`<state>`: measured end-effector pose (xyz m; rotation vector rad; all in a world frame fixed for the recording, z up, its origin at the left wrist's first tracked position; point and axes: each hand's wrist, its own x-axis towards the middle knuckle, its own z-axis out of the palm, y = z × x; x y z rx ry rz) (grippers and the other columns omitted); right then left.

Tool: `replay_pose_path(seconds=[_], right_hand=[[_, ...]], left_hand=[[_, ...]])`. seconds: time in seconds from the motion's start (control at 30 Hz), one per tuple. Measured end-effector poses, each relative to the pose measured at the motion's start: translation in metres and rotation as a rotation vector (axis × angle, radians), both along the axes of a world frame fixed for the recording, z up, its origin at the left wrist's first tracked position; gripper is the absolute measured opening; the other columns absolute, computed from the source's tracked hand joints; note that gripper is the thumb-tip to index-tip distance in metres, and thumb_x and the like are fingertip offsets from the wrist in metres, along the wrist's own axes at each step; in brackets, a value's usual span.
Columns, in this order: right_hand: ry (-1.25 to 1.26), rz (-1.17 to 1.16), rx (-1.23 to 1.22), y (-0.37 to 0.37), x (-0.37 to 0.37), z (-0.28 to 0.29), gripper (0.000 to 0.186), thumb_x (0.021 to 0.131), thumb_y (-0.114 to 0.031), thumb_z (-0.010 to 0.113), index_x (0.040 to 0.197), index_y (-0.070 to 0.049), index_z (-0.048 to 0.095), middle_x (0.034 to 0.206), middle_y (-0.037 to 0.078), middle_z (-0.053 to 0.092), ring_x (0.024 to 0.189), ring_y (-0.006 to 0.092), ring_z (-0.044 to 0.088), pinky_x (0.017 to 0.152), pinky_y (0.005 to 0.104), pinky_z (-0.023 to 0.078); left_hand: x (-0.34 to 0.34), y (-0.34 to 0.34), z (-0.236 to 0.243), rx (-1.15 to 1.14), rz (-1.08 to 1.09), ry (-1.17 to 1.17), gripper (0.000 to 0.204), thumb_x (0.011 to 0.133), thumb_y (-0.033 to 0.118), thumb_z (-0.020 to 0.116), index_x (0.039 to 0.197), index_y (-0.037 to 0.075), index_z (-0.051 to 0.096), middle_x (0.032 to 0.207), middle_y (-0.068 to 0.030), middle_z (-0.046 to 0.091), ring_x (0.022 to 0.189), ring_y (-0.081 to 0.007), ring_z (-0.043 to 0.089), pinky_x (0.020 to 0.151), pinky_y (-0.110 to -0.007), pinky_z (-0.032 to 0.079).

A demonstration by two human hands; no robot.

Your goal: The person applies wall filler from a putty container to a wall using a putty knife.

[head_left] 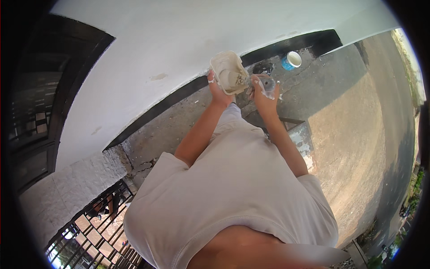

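Observation:
My left hand (218, 93) grips the side of an off-white plastic tub (227, 67), tilted, with pale paste smeared inside. My right hand (264, 96) is closed around a putty knife (268, 84) with a grey, rounded handle that has a dark hole in it. Its paste-smeared blade reaches to the tub's right edge, partly hidden by paste and fingers. White smears mark the fingers of both hands. Both hands are out in front of me, close to the white wall (179, 49).
A blue-and-white bucket (288, 64) stands on the concrete floor (172, 127) at far right. Black skirting (165, 105) lines the wall, which has patched spots. A box-like object (301, 136) is beside my right forearm. To the left are a dark-framed window (33, 89) and metal bars (101, 235).

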<state>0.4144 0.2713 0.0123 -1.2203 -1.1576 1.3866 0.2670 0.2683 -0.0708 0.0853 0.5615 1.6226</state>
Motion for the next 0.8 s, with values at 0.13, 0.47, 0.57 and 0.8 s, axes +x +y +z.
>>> replay_pose_path(seconds=[0.13,0.47,0.57,0.8], right_hand=[[-0.076,0.090,0.131,0.041,0.017,0.004,0.013,0.091,-0.012,0.067,0.094,0.001,0.068,0.068,0.007,0.068,0.059,0.0112,0.065,0.054,0.0254,0.049],[-0.432,0.236,0.389,0.096,0.051,0.036,0.018,0.085,-0.015,0.073,0.097,-0.003,0.066,0.076,0.012,0.070,0.068,0.0248,0.072,0.064,0.0300,0.054],[-0.396,0.040,0.531,0.109,0.055,0.031,0.018,0.083,-0.011,0.073,0.098,-0.005,0.065,0.077,0.012,0.070,0.068,0.0293,0.071,0.063,0.0338,0.055],[-0.268,0.282,0.596,0.133,0.079,0.014,0.008,0.089,-0.009,0.068,0.096,-0.006,0.065,0.075,0.007,0.069,0.065,0.0183,0.067,0.064,0.0289,0.052]], left_hand=[[-0.004,0.055,-0.001,0.078,-0.119,-0.008,0.080,0.089,0.067,0.048,0.148,0.013,0.040,0.143,-0.0123,0.050,0.130,-0.0326,0.051,0.106,-0.051,0.044],[0.012,0.101,0.009,0.153,-0.391,0.016,0.085,0.088,0.068,0.051,0.148,0.008,0.037,0.142,-0.0151,0.051,0.126,-0.0321,0.055,0.104,-0.052,0.048],[0.019,0.101,0.013,0.196,-0.422,0.002,0.083,0.091,0.066,0.049,0.148,0.007,0.038,0.142,-0.0150,0.051,0.128,-0.0308,0.054,0.106,-0.050,0.047],[0.028,0.097,0.006,0.245,-0.085,0.000,0.078,0.094,0.063,0.045,0.150,0.010,0.036,0.144,-0.0154,0.049,0.130,-0.0354,0.051,0.106,-0.055,0.045]])
